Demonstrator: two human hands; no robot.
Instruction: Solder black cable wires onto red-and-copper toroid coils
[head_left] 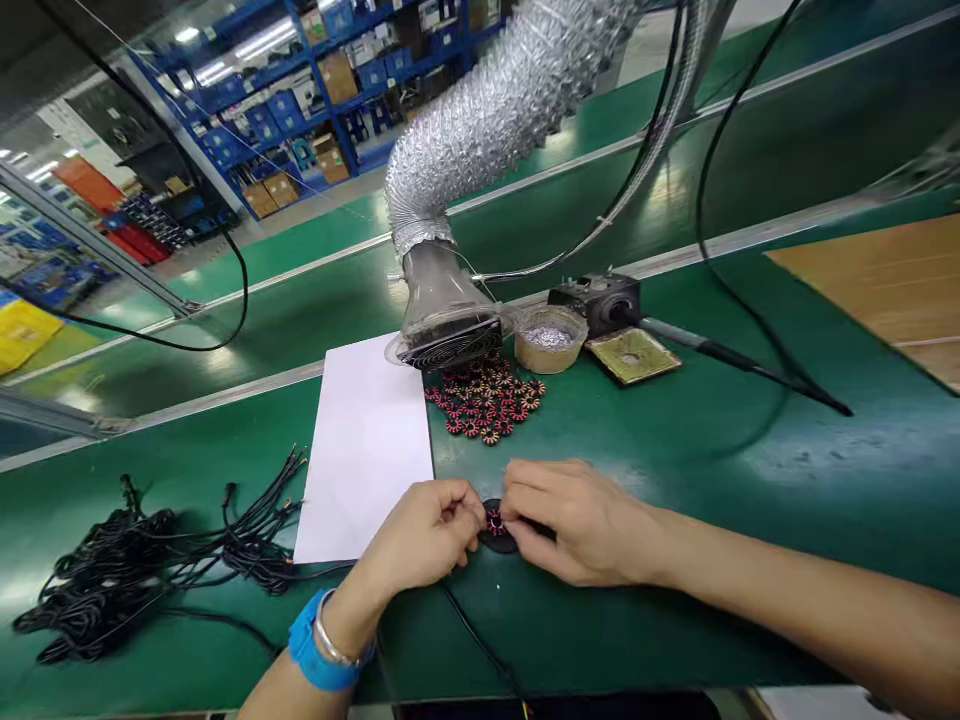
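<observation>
Well, left hand [431, 535] and right hand [585, 520] meet at one wound core [495, 521]

From here I see the core, red and black, sitting on one black disc [498, 544] on the green worktop [750, 470], between the fingertips. The grip is narrow on both sides, thumb and fingers close together; whether either clamps the core, I can't tell. Just beyond the grip lies one heap of similar cores [489, 412], too crowded to count. Left of the grip there's one white sheet [367, 450], then two tangles of black cable [90, 580]. One loose cable [480, 635] runs on the near side. Farther beyond the grip, one nozzle [442, 290] on one silver hose [487, 130] hangs at the heap's far edge; to its right are one pot [546, 360] of silvery bits, one yellowish tray [615, 362] and one soldering iron [727, 355] in one holder [596, 300].
</observation>
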